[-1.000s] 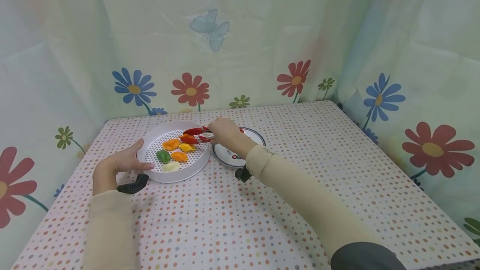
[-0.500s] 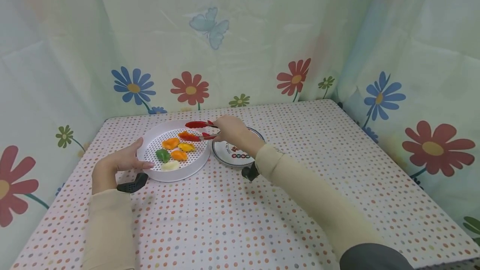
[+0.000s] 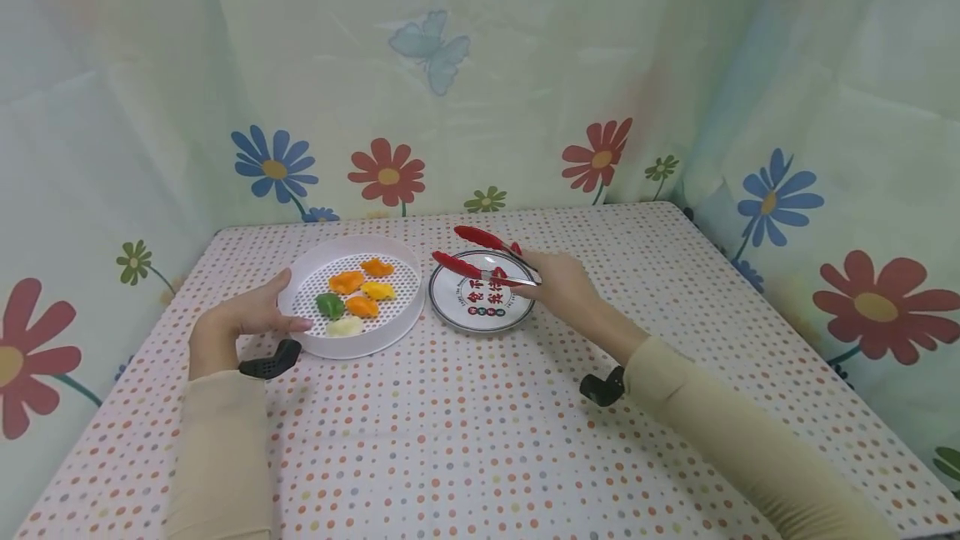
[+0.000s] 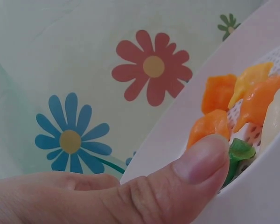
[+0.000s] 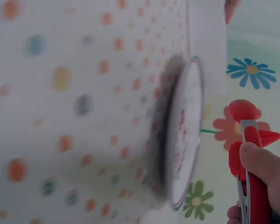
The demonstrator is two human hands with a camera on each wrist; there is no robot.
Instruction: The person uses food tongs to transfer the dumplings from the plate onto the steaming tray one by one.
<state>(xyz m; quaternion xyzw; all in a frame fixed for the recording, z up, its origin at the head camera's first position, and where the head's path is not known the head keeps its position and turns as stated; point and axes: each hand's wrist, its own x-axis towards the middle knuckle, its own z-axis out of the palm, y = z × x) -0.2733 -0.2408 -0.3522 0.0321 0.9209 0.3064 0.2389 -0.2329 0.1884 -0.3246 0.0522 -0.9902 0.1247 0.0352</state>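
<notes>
My left hand (image 3: 255,307) grips the left side of a round white perforated steamer tray (image 3: 408,304), its thumb at the rim. Several dumplings lie apart inside: a green dumpling (image 3: 330,305), a yellow dumpling (image 3: 377,290), a pale dumpling (image 3: 344,327) and orange ones, such as the orange dumpling (image 3: 377,267) near the back. My right hand (image 3: 562,286) holds red-tipped metal tongs (image 3: 459,264) above a white plate (image 3: 459,307) with red lettering. The tongs' arms are spread, with nothing between them. In the right wrist view, the thumb presses on the tongs' red handle (image 5: 259,200).
The plate stands right of the tray, close to it. A dotted cloth (image 3: 420,440) covers the table. Flowered sheeting (image 3: 517,73) rises behind the table and at both sides. A black wrist mount (image 3: 602,387) hangs below my right wrist.
The tongs have let go of the orange dumpling at the tray's back and moved right, over the plate. My left hand keeps its place on the tray.
</notes>
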